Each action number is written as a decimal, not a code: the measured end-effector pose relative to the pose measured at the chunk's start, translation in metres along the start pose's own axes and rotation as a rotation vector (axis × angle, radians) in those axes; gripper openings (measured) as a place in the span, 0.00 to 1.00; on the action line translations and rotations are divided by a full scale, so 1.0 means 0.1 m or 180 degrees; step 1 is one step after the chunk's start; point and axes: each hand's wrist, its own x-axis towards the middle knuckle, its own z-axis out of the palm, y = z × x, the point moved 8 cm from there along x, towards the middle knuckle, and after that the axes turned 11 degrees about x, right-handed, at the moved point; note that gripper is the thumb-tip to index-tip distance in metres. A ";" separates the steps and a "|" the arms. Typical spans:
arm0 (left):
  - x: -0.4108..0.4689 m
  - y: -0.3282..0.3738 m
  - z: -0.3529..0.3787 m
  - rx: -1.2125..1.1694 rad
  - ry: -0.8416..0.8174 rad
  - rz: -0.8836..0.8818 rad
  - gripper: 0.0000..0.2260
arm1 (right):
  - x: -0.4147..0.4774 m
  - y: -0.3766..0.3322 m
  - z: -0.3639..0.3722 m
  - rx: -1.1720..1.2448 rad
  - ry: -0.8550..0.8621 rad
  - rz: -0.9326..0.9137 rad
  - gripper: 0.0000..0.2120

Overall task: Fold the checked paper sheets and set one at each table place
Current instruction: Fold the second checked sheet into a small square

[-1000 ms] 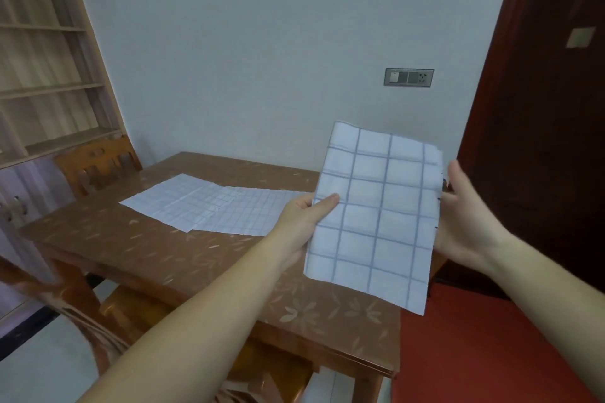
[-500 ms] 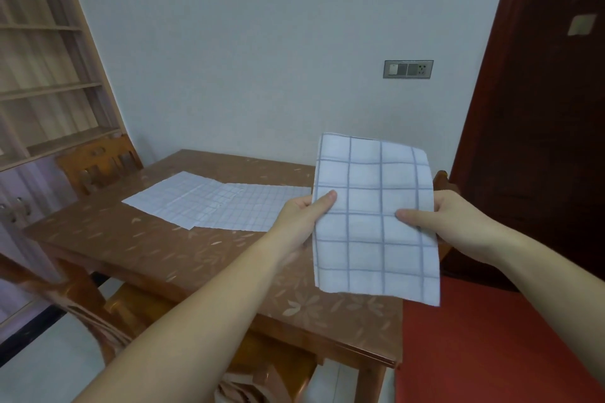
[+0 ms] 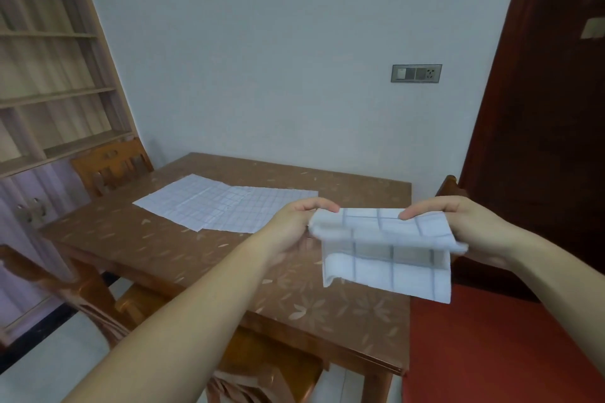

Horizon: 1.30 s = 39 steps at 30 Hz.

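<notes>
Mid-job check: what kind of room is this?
Probably a home dining room: a wooden table with a wooden chair beside it, open shelves at left, a wall socket behind.

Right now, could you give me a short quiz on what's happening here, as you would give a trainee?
1. True or false: the left hand and right hand both pinch one checked sheet.
2. The other sheets on the table are: A rolled up; B lying flat; C crumpled into balls.
3. Fill in: the grey switch plate is fixed to the ___.
Key: 1 true; 2 B; 3 wall.
</notes>
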 end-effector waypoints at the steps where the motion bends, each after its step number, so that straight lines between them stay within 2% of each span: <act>1: 0.00 0.01 -0.02 -0.0021 0.0083 -0.0029 0.10 | 0.00 -0.01 0.00 -0.0079 0.0011 0.0008 0.14; 3: 0.01 -0.01 -0.03 -0.0148 0.0161 -0.0140 0.09 | -0.01 -0.04 0.00 -0.0115 -0.0008 -0.0012 0.16; 6: -0.01 -0.04 0.02 -0.0254 0.0073 -0.0442 0.18 | 0.02 -0.03 -0.04 -0.0161 0.0014 -0.0110 0.18; 9: 0.02 -0.02 -0.01 0.0335 0.0195 -0.0274 0.13 | 0.01 0.03 -0.05 -0.0393 -0.0202 0.0041 0.20; 11: 0.01 0.04 -0.04 0.0649 0.0385 -0.0083 0.11 | -0.07 0.05 0.04 -0.0631 -0.0625 0.0254 0.17; 13: 0.01 0.13 0.00 0.1020 0.0354 0.0103 0.10 | -0.09 0.01 0.06 -0.0637 -0.0733 0.0241 0.16; 15: -0.02 0.22 0.14 0.1370 0.0089 0.0275 0.09 | -0.04 -0.06 0.11 -0.0611 -0.0444 -0.0010 0.14; 18: -0.05 0.32 0.34 0.1826 -0.0295 0.0445 0.08 | 0.02 -0.20 0.37 -0.1074 -0.0269 -0.0441 0.14; 21: -0.07 0.38 0.40 0.2038 -0.0413 0.0538 0.09 | 0.00 -0.35 0.54 -0.1206 -0.0061 -0.0843 0.14; 24: -0.10 0.40 0.33 0.1906 -0.0275 0.0602 0.08 | 0.00 -0.44 0.55 -0.1213 0.0243 -0.1122 0.09; 27: -0.13 0.42 0.16 0.1855 0.0146 0.0709 0.07 | 0.03 -0.48 0.45 -0.0931 0.0617 -0.1179 0.06; 30: -0.17 0.48 0.07 0.1931 0.0360 0.0967 0.08 | 0.08 -0.47 0.47 -0.0708 0.0474 -0.1079 0.02; 33: -0.21 0.54 0.07 0.2135 0.0406 0.1124 0.09 | 0.08 -0.50 0.57 -0.0722 0.0288 -0.1136 0.05; 39: -0.28 0.64 0.14 0.2408 0.0497 0.1357 0.09 | 0.09 -0.52 0.59 -0.0491 0.0583 -0.1392 0.08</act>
